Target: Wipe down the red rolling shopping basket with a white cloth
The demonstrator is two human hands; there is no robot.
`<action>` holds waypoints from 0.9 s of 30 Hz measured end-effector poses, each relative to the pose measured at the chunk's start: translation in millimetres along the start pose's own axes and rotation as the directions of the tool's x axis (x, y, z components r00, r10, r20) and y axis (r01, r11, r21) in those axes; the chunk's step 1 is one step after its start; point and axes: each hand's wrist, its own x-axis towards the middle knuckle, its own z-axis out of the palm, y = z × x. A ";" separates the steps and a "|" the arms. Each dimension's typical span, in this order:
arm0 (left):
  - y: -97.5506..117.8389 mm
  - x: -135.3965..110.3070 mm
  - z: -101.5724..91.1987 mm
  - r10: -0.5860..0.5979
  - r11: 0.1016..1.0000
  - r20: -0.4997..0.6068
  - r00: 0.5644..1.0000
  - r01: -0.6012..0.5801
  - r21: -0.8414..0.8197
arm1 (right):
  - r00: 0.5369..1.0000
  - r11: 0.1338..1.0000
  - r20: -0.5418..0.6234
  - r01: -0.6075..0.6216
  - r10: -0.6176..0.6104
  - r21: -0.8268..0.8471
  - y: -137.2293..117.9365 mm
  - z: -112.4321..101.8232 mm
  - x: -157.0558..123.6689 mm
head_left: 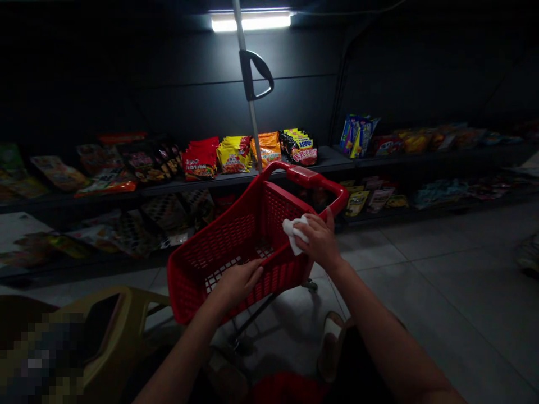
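Note:
A red plastic shopping basket (236, 241) on a wheeled frame stands tilted in front of me. My left hand (238, 280) grips its near rim, fingers curled over the edge. My right hand (318, 241) is closed on a crumpled white cloth (295, 233) and presses it against the basket's right side, just below the red handle (314, 179). A grey pole with a black grip (252, 73) rises behind the basket.
Dark shelves (337, 160) along the wall carry bright snack packets (236, 152) on two levels. A tube light (250, 21) glows above. A yellowish plastic chair (122, 331) sits at lower left. Grey tiled floor (442, 280) stretches to the right.

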 end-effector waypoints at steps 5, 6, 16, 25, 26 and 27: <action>-17.8 2.1 -13.5 0.021 1.000 0.000 1.000 -0.021 -0.021 | 0.999 0.995 0.055 0.005 0.001 -0.097 -31.4 0.1 -10.6; -22.4 2.3 -16.7 0.021 0.999 -0.001 1.000 -0.021 -0.035 | 0.992 0.994 0.117 0.057 -0.047 -0.090 -41.3 1.2 -12.2; -55.1 -13.8 -37.8 0.072 0.991 0.033 0.997 -0.067 -0.116 | 0.978 0.976 0.173 0.143 -0.115 -0.161 -18.6 -73.3 -17.4; -34.6 -3.6 -28.3 0.086 0.996 -0.081 0.993 -0.085 0.010 | 0.951 0.981 0.249 0.192 -0.185 -0.006 -70.4 -46.4 -22.8; -25.6 -0.7 -23.9 0.074 0.997 -0.123 0.990 -0.072 0.019 | 0.935 0.976 0.278 0.212 -0.218 0.054 -83.3 -32.6 -21.3; -17.0 1.4 -19.4 0.051 0.999 -0.147 0.988 -0.048 0.024 | 0.931 0.975 0.290 0.205 -0.223 0.091 -93.6 -21.6 -19.7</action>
